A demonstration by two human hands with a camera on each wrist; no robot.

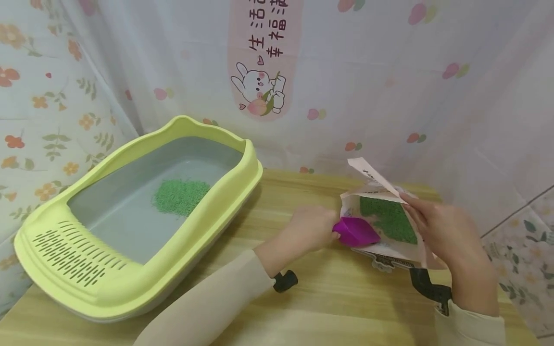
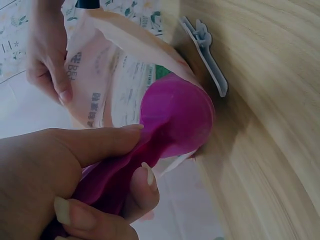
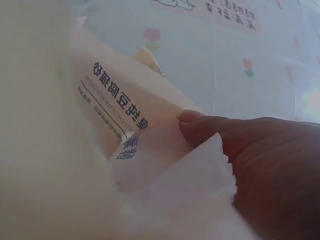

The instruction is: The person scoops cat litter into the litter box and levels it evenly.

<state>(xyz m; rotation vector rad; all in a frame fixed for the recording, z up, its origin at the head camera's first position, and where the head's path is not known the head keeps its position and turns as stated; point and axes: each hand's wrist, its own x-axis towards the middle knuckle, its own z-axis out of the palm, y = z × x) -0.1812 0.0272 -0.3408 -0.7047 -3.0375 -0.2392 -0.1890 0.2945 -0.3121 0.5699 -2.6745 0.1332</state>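
I have the left hand gripping the purple scoop, its bowl at the open mouth of the paper bag. Right hand pinches the bag's upper edge. Green pellets inside; more in the litter box, well apart, scene left.

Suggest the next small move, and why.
Probably ease the purple scoop deeper into the bag: its tip is barely inside, green granules lie just ahead, the right grip holds the bag's edge, and the yellow-rimmed tray has only a small pile.
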